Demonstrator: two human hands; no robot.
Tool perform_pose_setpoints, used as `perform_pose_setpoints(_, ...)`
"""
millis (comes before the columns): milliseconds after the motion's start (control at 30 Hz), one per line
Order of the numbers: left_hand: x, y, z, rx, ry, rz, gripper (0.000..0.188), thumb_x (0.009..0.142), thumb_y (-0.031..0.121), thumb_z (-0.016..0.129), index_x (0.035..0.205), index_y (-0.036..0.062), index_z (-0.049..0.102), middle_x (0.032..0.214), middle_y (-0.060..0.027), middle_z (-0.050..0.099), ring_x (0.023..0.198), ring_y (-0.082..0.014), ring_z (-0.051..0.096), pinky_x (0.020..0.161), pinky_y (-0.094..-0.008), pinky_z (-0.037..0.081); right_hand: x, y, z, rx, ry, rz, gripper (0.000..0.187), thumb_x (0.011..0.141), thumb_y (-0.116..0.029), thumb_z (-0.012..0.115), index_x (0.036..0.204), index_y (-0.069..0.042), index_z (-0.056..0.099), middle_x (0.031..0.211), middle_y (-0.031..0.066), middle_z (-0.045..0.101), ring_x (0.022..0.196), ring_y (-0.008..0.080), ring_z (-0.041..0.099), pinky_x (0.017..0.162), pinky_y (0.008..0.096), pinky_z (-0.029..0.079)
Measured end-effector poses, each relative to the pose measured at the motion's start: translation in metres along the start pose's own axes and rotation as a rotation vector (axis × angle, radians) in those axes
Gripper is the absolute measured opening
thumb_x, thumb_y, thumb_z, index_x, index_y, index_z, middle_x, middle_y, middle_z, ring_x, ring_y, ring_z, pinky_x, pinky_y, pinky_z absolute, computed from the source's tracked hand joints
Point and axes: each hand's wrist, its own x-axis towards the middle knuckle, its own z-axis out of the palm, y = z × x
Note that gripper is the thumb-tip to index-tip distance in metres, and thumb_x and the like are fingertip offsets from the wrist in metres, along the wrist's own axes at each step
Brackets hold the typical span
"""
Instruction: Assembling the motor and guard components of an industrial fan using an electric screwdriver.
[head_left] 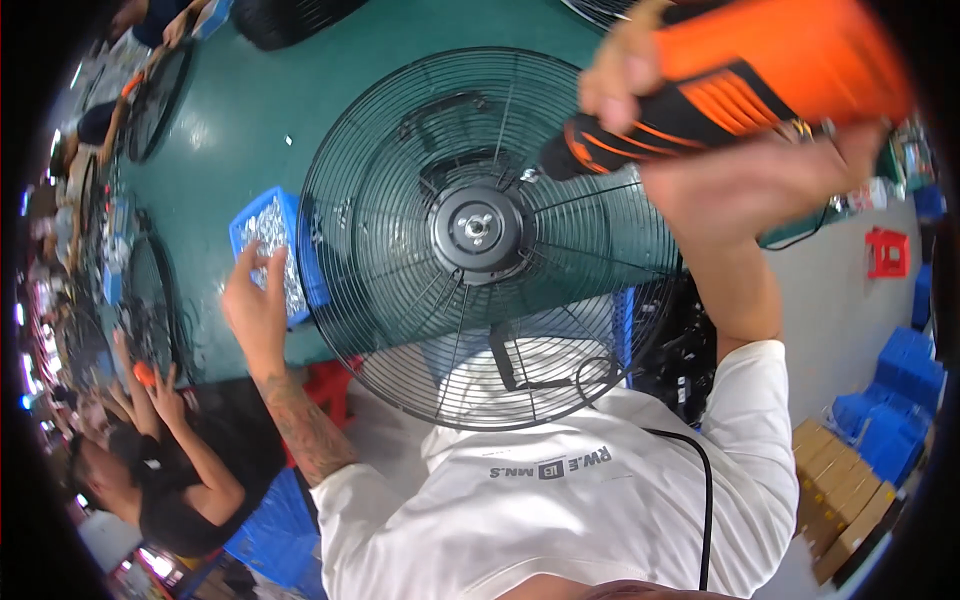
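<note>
My right hand (pixel 760 185), blurred by motion, is closed on an orange and black power drill (pixel 700 110). The drill's tip points left, above a round black wire fan grille (pixel 400 330), near the dark motor (pixel 480 230) at its centre. Beyond the drill's front, some fingers (pixel 612 85) show; whose they are I cannot tell. At left, my left hand (pixel 255 300) reaches over a blue bin (pixel 303 260) of small silvery screws (pixel 266 225). Its thumb and forefinger are apart, and nothing can be made out between them. The grille overhangs the near edge of the table.
The green table (pixel 230 110) carries a dark round fan part (pixel 290 20) at the far side. Other people (pixel 190 470) work along the left. On the floor at right are a red stool (pixel 887 253), blue bins (pixel 890 400) and cardboard boxes (pixel 840 490).
</note>
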Motion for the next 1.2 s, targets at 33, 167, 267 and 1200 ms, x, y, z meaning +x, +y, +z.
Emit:
perform_pose_setpoints(33, -0.007, -0.008, 0.005, -0.031, -0.088, -0.065, 0.033, 0.093, 0.020, 0.075, 0.119, -0.0005, 0.071, 0.083, -0.0064, 0.072, 0.064, -0.0107, 0.052, 0.062, -0.0297, 0.045, 0.005, -0.005, 0.014, 0.090, 0.243, 0.116, 0.106, 0.089, -0.088, 0.024, 0.119, 0.009, 0.054, 0.092, 0.0240, 0.067, 0.057, 0.0268, 0.065, 0.050, 0.0349, 0.055)
perform_pose_setpoints(167, -0.004, -0.005, 0.016, -0.220, -0.241, -0.111, 0.033, 0.094, 0.020, 0.073, 0.119, -0.0011, 0.071, 0.089, -0.0055, 0.073, 0.065, -0.0114, 0.052, 0.061, -0.0298, 0.044, 0.010, 0.012, -0.010, 0.287, 0.223, 0.147, 0.085, 0.096, -0.076, 0.036, 0.121, 0.003, 0.051, 0.093, 0.0204, 0.065, 0.064, 0.0252, 0.068, 0.053, 0.0361, 0.057)
perform_pose_setpoints(267, 0.002, -0.011, 0.023, -0.298, -0.207, -0.059, 0.030, 0.096, 0.016, 0.071, 0.121, -0.0007, 0.071, 0.086, -0.0014, 0.066, 0.068, -0.0071, 0.051, 0.059, -0.0243, 0.040, 0.000, 0.039, -0.021, -0.269, 0.128, 0.175, 0.076, 0.097, -0.075, 0.035, 0.101, -0.004, 0.061, 0.072, 0.0073, 0.061, 0.057, 0.0164, 0.060, 0.057, 0.0329, 0.049)
perform_pose_setpoints(1200, -0.017, -0.004, 0.048, -0.593, -0.121, -0.173, 0.021, 0.099, 0.009, 0.063, 0.115, -0.0034, 0.067, 0.070, 0.0044, 0.056, 0.063, -0.0041, 0.046, 0.055, -0.0246, 0.034, -0.024, 0.065, 0.008, -0.234, 0.011, 0.555, 0.120, 0.065, -0.106, 0.028, 0.108, 0.002, 0.056, 0.070, 0.0088, 0.057, 0.058, 0.0205, 0.057, 0.055, 0.0321, 0.049)
